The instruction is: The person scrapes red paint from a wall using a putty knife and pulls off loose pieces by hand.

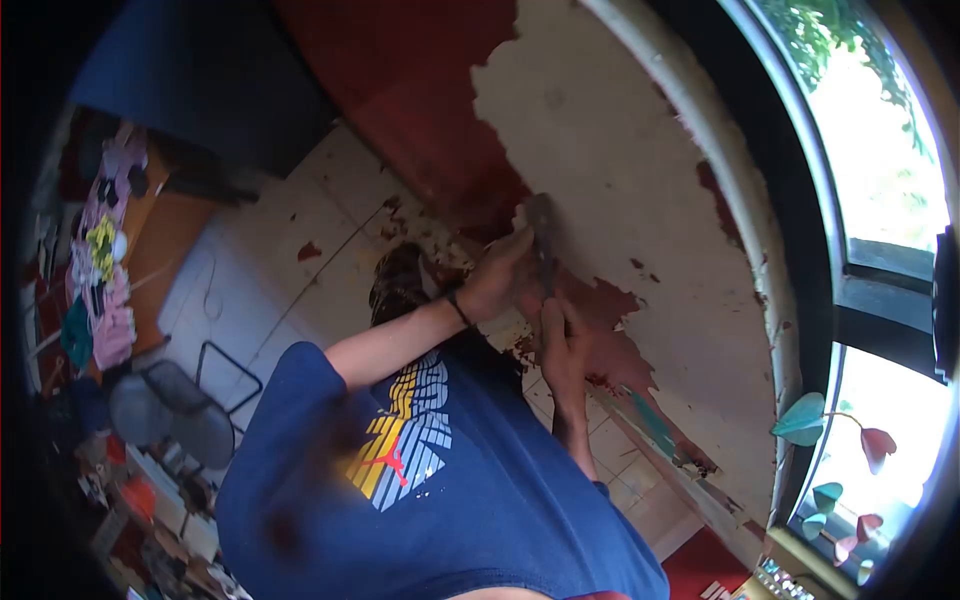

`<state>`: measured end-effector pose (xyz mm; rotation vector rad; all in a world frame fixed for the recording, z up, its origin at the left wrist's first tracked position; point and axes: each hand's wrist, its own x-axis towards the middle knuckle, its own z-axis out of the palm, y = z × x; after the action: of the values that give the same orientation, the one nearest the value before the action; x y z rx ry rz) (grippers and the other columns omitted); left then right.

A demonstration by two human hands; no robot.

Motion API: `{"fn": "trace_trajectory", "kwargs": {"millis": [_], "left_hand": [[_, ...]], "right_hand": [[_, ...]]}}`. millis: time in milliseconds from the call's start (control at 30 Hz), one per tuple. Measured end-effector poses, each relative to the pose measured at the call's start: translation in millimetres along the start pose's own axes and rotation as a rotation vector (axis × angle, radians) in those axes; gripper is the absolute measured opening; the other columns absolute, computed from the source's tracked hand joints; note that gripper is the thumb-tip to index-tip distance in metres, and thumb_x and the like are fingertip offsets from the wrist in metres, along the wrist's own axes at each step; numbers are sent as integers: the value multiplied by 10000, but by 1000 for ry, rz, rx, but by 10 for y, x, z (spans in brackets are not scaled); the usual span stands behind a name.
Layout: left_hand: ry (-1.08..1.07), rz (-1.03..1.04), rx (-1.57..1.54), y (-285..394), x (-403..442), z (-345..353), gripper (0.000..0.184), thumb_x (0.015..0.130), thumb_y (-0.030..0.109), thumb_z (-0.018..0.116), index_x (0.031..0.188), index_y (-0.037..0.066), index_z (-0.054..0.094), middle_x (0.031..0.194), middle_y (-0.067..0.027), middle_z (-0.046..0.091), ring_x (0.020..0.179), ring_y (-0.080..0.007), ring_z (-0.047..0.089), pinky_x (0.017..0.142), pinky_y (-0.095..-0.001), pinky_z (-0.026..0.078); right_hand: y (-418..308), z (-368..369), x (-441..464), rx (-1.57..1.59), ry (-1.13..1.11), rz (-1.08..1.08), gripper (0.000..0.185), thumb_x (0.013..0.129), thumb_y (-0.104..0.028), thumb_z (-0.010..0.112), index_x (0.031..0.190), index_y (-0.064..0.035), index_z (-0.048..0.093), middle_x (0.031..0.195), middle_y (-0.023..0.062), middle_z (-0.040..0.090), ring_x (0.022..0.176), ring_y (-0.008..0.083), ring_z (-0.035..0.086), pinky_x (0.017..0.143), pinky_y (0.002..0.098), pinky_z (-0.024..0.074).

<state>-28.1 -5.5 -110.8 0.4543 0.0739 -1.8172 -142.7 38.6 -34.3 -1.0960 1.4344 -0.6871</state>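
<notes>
A scraper [541, 222] with a dark, flat-looking blade lies against the wall [620, 180], where a large pale area shows between remains of red paint. My left hand [497, 277], with a dark band at the wrist, is closed at the scraper near its blade. Lower down, my right hand [556, 325] is wrapped round what looks like the scraper's handle. Both hands are slightly blurred, and their fingers partly hide the handle. Red paint [420, 110] borders the pale patch at its upper left, and a reddish patch [610, 350] with ragged edges lies beside my right hand.
Paint flakes [310, 251] are scattered on the tiled floor [290, 240]. At left stand a chair [175, 405] and an orange-brown table [170, 240] with cloths and small items. Windows [880, 130] and a leafy plant [803, 420] are on the right.
</notes>
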Motion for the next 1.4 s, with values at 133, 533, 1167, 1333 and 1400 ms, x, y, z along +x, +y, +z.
{"fn": "trace_trajectory", "kwargs": {"millis": [133, 533, 1167, 1333, 1400], "left_hand": [[-93, 26, 124, -49, -114, 149, 299, 944, 303, 432, 1093, 55, 508, 950, -42, 562, 846, -158, 555, 786, -319, 459], [-75, 38, 52, 109, 9, 34, 283, 934, 331, 446, 1021, 75, 529, 838, -11, 569, 754, -127, 569, 613, -275, 469], [-10, 35, 213, 119, 17, 102, 320, 920, 404, 450, 960, 101, 544, 855, -6, 560, 750, -136, 549, 657, -295, 445], [33, -104, 343, 67, -128, 200, 300, 915, 426, 449, 960, 143, 538, 839, 21, 526, 787, -122, 532, 717, -308, 436], [14, -79, 305, 56, -84, 191, 297, 914, 429, 449, 955, 147, 533, 838, 24, 524, 790, -120, 531, 712, -304, 431]], "right_hand": [[27, -26, -195, 162, 15, 16, 372, 943, -183, 409, 1289, -53, 445, 595, -57, 403, 446, 21, 341, 391, 174, 242], [-45, 176, 86, 61, -16, 42, 364, 950, -181, 396, 1287, -48, 430, 627, -30, 421, 440, 27, 338, 382, 180, 272], [-52, 16, 28, 43, -80, -36, 380, 949, -128, 360, 1312, -25, 406, 585, -42, 380, 454, 28, 332, 396, 170, 250], [55, 15, -138, 209, -57, -12, 367, 951, -134, 371, 1295, -18, 427, 591, -32, 384, 455, 27, 326, 399, 167, 249], [54, -14, -76, 172, -80, -34, 381, 955, -172, 378, 1313, -43, 409, 608, -20, 407, 440, 32, 331, 388, 171, 255]]}}
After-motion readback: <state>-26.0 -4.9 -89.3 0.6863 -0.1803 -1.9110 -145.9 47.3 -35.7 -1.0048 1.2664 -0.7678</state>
